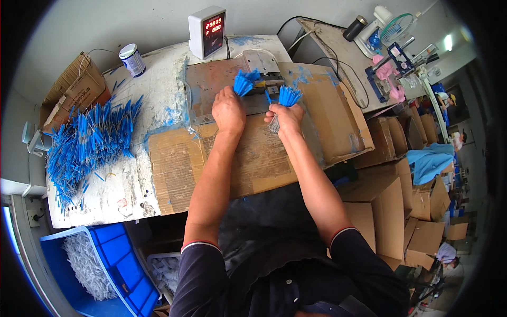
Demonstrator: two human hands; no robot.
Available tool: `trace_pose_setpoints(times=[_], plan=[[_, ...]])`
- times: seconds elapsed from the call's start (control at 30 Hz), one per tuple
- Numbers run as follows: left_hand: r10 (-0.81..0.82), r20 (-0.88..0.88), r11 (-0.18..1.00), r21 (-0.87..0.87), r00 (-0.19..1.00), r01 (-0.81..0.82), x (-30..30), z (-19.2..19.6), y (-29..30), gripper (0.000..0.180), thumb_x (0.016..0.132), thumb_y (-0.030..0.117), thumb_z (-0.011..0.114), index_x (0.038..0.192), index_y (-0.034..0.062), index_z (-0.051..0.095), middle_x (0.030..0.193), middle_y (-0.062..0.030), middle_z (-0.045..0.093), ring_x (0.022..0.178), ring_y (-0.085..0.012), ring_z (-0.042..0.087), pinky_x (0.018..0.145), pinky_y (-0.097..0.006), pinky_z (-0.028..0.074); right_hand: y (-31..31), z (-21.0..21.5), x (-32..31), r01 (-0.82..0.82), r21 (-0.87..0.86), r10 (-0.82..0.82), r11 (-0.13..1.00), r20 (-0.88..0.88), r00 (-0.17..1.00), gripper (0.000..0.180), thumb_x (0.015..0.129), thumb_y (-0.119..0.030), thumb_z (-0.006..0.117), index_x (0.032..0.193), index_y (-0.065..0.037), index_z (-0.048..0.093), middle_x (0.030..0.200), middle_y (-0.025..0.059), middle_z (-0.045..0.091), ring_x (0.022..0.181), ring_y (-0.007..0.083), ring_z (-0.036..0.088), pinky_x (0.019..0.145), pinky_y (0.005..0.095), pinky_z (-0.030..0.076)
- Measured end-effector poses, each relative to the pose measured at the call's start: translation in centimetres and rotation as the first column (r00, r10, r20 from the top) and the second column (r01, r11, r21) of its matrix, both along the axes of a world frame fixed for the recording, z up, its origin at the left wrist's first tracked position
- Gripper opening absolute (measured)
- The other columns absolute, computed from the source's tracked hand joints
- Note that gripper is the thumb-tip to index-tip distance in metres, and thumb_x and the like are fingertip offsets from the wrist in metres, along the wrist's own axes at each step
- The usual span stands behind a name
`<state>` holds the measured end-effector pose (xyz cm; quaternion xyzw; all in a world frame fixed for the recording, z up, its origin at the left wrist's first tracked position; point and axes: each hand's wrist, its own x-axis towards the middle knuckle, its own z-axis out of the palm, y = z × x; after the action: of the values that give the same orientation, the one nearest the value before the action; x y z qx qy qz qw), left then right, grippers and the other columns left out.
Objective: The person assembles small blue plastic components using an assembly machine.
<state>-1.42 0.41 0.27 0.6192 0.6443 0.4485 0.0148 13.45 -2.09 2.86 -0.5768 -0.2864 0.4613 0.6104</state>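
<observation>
My left hand (pixel 229 110) is closed around a bunch of blue plastic pieces (pixel 245 82), whose ends fan out above the fingers. Close to its right, my right hand (pixel 286 116) grips a bundle of thin blue-tipped wires (pixel 289 95); the blue ends point away from me and the pale wire ends stick out below the fist. Just beyond both hands sits a small metal fixture (pixel 271 79) on a stained metal plate (pixel 211 84). A single blue piece (pixel 268 96) stands between the two bunches, near the fixture. My fingers hide part of each bundle.
A large heap of blue-tipped wires (pixel 90 142) covers the bench's left side, beside an open carton (pixel 79 92) and a white-lidded jar (pixel 132 60). Behind stands a red digital counter (pixel 207 33). Flattened cardboard (pixel 174 169) lines the front edge. A blue bin (pixel 113 253) holds whitish pieces; cartons (pixel 388 206) stand right.
</observation>
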Motion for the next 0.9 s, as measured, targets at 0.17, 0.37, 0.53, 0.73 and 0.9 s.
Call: trace_pose_setpoints(times=[0.17, 0.37, 0.53, 0.73, 0.9], plan=[[0.033, 0.075, 0.999, -0.043, 0.997, -0.030, 0.0, 0.6, -0.3, 0.012, 0.081, 0.007, 0.062, 0.093, 0.0041, 0.059, 0.089, -0.0158, 0.066, 0.088, -0.0350, 0.064, 0.076, -0.047, 0.052, 0.6, 0.0, -0.6, 0.016, -0.019, -0.017, 1.000, -0.034, 0.999, 0.010, 0.078, 0.007, 0.065, 0.083, 0.001, 0.059, 0.075, 0.0093, 0.063, 0.052, 0.0184, 0.063, 0.044, 0.0318, 0.056], [0.013, 0.044, 1.000, 0.028, 0.999, -0.014, -0.2, 0.3, 0.1, 0.016, 0.081, 0.007, 0.062, 0.096, 0.0044, 0.061, 0.090, -0.0145, 0.066, 0.088, -0.0344, 0.062, 0.078, -0.046, 0.050, 1.1, 0.2, -1.1, 0.040, -0.022, -0.041, 0.999, -0.008, 0.999, 0.007, 0.080, 0.007, 0.067, 0.082, 0.004, 0.061, 0.075, 0.0125, 0.065, 0.054, 0.0213, 0.064, 0.049, 0.0336, 0.058], [0.010, 0.003, 0.994, 0.106, 1.000, -0.010, 0.0, 0.1, 0.2, 0.018, 0.080, 0.007, 0.062, 0.097, 0.0046, 0.061, 0.093, -0.0133, 0.065, 0.091, -0.0332, 0.061, 0.079, -0.045, 0.047, 1.1, 0.0, -1.0, 0.039, -0.008, -0.039, 0.999, -0.036, 0.999, 0.009, 0.079, 0.006, 0.065, 0.086, 0.002, 0.061, 0.077, 0.0106, 0.064, 0.053, 0.0198, 0.063, 0.044, 0.0329, 0.056], [-0.026, 0.034, 0.999, 0.024, 0.999, 0.025, 0.2, 0.3, -0.2, 0.018, 0.082, 0.007, 0.062, 0.100, 0.0035, 0.061, 0.091, -0.0156, 0.066, 0.089, -0.0350, 0.063, 0.079, -0.046, 0.049, 1.2, 0.3, -0.6, 0.032, -0.055, -0.038, 0.998, -0.111, 0.993, 0.007, 0.080, 0.001, 0.066, 0.085, 0.001, 0.062, 0.076, 0.0109, 0.064, 0.055, 0.0219, 0.064, 0.046, 0.0365, 0.057], [-0.102, 0.039, 0.990, -0.097, 0.994, 0.105, 0.5, 1.0, -0.8, 0.018, 0.084, 0.007, 0.061, 0.101, 0.0026, 0.061, 0.090, -0.0188, 0.068, 0.087, -0.0370, 0.066, 0.080, -0.047, 0.051, 0.6, 0.1, 0.1, -0.022, -0.024, 0.016, 0.999, -0.219, 0.976, 0.010, 0.078, 0.001, 0.069, 0.086, 0.001, 0.063, 0.075, 0.0103, 0.064, 0.055, 0.0219, 0.064, 0.050, 0.0369, 0.059]])
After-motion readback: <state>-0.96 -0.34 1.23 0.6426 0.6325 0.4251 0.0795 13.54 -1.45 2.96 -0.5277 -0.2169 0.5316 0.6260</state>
